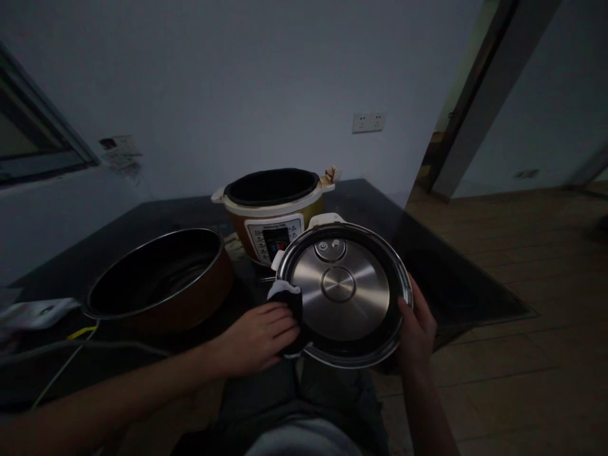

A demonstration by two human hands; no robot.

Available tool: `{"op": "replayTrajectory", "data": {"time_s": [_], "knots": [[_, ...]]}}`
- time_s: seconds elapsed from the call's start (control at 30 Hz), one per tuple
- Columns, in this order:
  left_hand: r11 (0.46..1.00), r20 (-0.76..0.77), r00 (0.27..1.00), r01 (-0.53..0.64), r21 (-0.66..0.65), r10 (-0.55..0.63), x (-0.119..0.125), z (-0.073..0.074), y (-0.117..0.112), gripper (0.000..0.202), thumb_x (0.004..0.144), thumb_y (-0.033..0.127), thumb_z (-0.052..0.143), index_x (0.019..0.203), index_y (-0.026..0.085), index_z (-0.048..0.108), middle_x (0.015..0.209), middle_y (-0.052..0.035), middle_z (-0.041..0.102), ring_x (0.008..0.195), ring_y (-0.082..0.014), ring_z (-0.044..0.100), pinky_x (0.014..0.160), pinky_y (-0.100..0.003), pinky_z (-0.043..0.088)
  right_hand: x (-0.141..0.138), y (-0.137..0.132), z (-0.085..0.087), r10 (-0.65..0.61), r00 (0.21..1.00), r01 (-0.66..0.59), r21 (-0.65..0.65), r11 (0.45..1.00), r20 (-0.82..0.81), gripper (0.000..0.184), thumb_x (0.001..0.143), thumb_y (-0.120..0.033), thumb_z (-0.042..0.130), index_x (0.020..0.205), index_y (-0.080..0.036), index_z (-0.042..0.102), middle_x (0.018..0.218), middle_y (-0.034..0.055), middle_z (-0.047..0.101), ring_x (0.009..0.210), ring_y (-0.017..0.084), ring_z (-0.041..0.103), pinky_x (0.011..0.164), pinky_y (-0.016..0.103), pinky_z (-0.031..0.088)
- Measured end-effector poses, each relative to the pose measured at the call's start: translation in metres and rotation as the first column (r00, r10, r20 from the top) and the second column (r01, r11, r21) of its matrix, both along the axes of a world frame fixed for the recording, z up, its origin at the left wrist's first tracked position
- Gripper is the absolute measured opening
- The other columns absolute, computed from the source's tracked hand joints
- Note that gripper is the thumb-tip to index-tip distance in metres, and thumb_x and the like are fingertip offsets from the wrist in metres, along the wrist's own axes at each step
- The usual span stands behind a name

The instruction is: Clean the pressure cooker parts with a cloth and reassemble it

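- A person's right hand (418, 320) was clamped on the right rim of a round lid (339, 285), thumb over the near edge, fingers mostly hidden behind.
- The left hand (259, 335) had its fingers together, pressing a black-and-white cloth (291, 307) against the lid's opposite edge.
- The lid was tilted between both hands, shiny metal inner side toward the person; whether anything propped it from below could not be told.
- Likely trouble: the right hand seemed to bear much of the weight on one smooth rim, so a loosened grip could have dropped the lid toward the lap (259, 399).
- A hard push from the left hand could have twisted the lid, or knocked it into the uncovered cooker (273, 218) just beyond.
- Left of the left hand sat a wide brown pot (161, 278); a sweep of the forearm (142, 394) might have caught the pale cord (66, 364) nearby.
- A dark, smooth table (441, 278) bore cooker and pot, one corner reaching out right of the right hand.
- Ahead of both hands rose a pale wall (237, 82) with sockets (368, 122); well right of the right hand were a brown floor (498, 240) and door frame (484, 95), all dimly lit.
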State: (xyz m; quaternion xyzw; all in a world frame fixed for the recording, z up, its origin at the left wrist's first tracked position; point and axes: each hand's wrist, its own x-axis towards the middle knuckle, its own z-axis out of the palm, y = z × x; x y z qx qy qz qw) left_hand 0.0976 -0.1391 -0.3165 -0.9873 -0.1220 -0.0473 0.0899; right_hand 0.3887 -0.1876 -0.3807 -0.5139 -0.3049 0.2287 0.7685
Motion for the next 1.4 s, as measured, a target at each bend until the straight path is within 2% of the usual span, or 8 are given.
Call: {"op": "replayTrajectory", "data": {"time_s": [0.13,0.27,0.43,0.63,0.9,1.1,1.23,1.4], "knots": [[0.984,-0.068,0.984,0.169,0.048,-0.166,-0.013,0.022,0.036,0.035,0.082,0.032,0.059,0.114,0.016,0.06,0.112,-0.0105,0.067,0.111,-0.0226,0.058,0.107,-0.04,0.039,-0.002,-0.001,0.004,-0.023,1.0,0.022,-0.03,0.999,-0.008,0.053,0.079,-0.034,0.063,0.13,-0.022,0.059,0.137,0.0068,0.056,0.129,0.029,0.048,0.11,0.046,0.032],[0.954,-0.11,0.951,0.295,0.055,-0.288,-0.012,0.041,0.066,0.032,0.084,0.031,0.059,0.113,0.016,0.061,0.109,-0.0115,0.067,0.11,-0.0209,0.058,0.109,-0.036,0.038,-0.002,-0.001,0.006,-0.01,1.0,0.009,-0.077,0.997,-0.012,0.057,0.077,-0.038,0.066,0.131,-0.021,0.058,0.138,0.0069,0.056,0.131,0.03,0.046,0.111,0.047,0.031],[0.96,-0.161,0.964,0.236,0.154,-0.211,0.002,0.063,0.096,0.022,0.087,0.029,0.056,0.104,0.016,0.063,0.109,-0.0129,0.066,0.11,-0.0214,0.058,0.109,-0.038,0.036,0.002,-0.002,0.003,0.025,0.999,-0.026,-0.05,0.998,-0.029,0.058,0.077,-0.038,0.067,0.132,-0.023,0.057,0.139,0.006,0.055,0.132,0.03,0.045,0.111,0.047,0.03],[0.956,-0.22,0.97,0.161,0.247,-0.106,0.022,0.083,0.106,0.021,0.09,0.026,0.053,0.104,0.015,0.063,0.117,-0.0114,0.065,0.117,-0.0199,0.056,0.115,-0.04,0.028,0.003,0.001,-0.001,0.028,0.998,-0.031,-0.049,0.998,-0.057,0.057,0.076,-0.038,0.068,0.13,-0.025,0.058,0.138,0.0051,0.055,0.132,0.03,0.045,0.111,0.047,0.031],[0.91,-0.131,0.954,0.298,0.289,-0.27,0.06,0.094,0.127,0.021,0.092,0.011,0.046,0.096,0.016,0.066,0.111,-0.0099,0.069,0.116,-0.0179,0.058,0.114,-0.037,0.029,0.002,-0.001,-0.001,0.012,1.0,-0.013,-0.073,0.997,-0.018,0.056,0.078,-0.039,0.066,0.131,-0.023,0.057,0.139,0.0057,0.055,0.132,0.03,0.044,0.112,0.046,0.03],[0.921,-0.127,0.937,0.345,0.18,-0.326,0.091,0.1,0.135,0.028,0.091,0.009,0.044,0.081,0.022,0.067,0.091,-0.0061,0.071,0.098,-0.0181,0.063,0.113,-0.035,0.03,-0.002,-0.001,-0.001,-0.007,0.997,0.002,-0.067,0.998,-0.071,0.056,0.077,-0.039,0.067,0.131,-0.023,0.058,0.139,0.0058,0.055,0.133,0.03,0.044,0.111,0.045,0.031],[0.922,-0.108,0.937,0.347,0.17,-0.332,0.096,0.102,0.14,0.025,0.088,0.009,0.049,0.078,0.025,0.066,0.088,-0.003,0.071,0.095,-0.0169,0.063,0.111,-0.033,0.032,-0.001,-0.001,-0.002,0.002,0.999,-0.004,-0.066,0.998,-0.044,0.056,0.078,-0.039,0.066,0.131,-0.023,0.057,0.14,0.0052,0.054,0.134,0.029,0.043,0.112,0.044,0.029],[0.932,-0.064,0.954,0.301,0.202,-0.294,0.089,0.1,0.134,0.022,0.089,0.011,0.049,0.08,0.023,0.066,0.088,-0.0059,0.071,0.093,-0.0187,0.063,0.107,-0.034,0.036,0.001,-0.001,-0.003,0.01,1.0,-0.012,-0.088,0.996,-0.022,0.057,0.079,-0.04,0.064,0.133,-0.024,0.056,0.141,0.0042,0.053,0.135,0.028,0.041,0.113,0.043,0.029]]}}
